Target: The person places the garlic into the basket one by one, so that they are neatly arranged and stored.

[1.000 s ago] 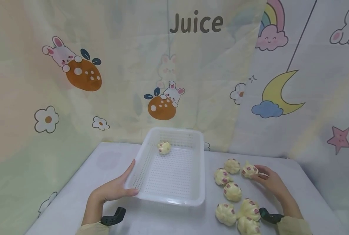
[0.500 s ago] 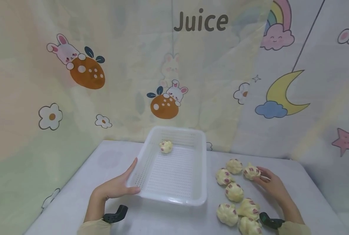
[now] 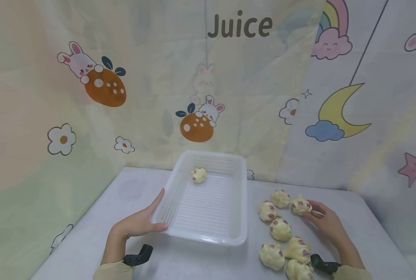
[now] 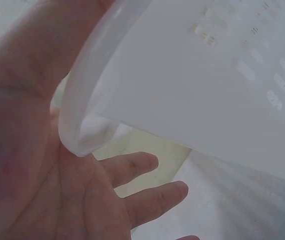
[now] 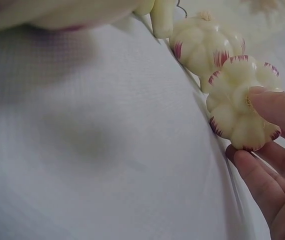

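Lower left, we rest our left hand [image 3: 139,224], fingers spread, against a white perforated plastic basket [image 3: 208,238]; lower right, our right hand's [image 3: 325,223] fingers pinch a purple-tipped cream garlic bulb [image 3: 301,206].

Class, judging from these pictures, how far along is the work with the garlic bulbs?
Looks done: one garlic bulb sits in the white basket. In hand: the right hand pinches another bulb; the left hand holds the basket. Apparently left: six more bulbs on the table.
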`<state>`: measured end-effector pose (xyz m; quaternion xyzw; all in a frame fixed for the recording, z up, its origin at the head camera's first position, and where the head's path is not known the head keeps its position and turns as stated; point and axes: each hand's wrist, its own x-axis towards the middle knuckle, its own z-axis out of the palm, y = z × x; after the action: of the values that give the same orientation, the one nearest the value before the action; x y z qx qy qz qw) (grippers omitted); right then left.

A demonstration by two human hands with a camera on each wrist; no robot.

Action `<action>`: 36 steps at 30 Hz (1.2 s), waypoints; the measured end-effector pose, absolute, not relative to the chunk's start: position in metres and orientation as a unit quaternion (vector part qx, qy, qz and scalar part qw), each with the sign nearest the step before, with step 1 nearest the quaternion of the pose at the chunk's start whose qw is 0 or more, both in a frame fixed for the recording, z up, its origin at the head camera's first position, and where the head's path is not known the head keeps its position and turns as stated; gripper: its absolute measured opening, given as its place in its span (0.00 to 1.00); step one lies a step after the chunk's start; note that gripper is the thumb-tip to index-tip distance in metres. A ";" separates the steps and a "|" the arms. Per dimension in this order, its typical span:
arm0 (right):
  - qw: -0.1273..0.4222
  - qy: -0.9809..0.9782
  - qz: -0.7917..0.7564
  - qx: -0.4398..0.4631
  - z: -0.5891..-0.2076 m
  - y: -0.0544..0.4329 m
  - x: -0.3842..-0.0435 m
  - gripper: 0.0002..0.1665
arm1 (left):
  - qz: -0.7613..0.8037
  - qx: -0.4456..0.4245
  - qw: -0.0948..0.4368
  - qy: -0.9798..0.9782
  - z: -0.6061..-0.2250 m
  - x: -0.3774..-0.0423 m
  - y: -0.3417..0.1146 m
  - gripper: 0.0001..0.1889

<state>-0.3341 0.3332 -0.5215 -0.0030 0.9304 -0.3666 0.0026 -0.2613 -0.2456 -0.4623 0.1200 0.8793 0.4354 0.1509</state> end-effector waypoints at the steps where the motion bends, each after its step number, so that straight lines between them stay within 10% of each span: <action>1: 0.002 0.930 -0.367 -0.002 -0.522 0.333 -0.333 0.49 | 0.435 0.120 0.153 0.879 -0.462 -0.261 -0.245 0.60; 36: -0.012 0.930 -0.367 -0.028 -0.523 0.328 -0.332 0.45 | 0.436 0.136 0.155 0.876 -0.458 -0.261 -0.245 0.60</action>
<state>-0.3325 0.3285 -0.5234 -0.0280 0.9297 -0.3671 -0.0115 -0.2610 -0.2449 -0.4579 0.1365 0.8760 0.4358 0.1550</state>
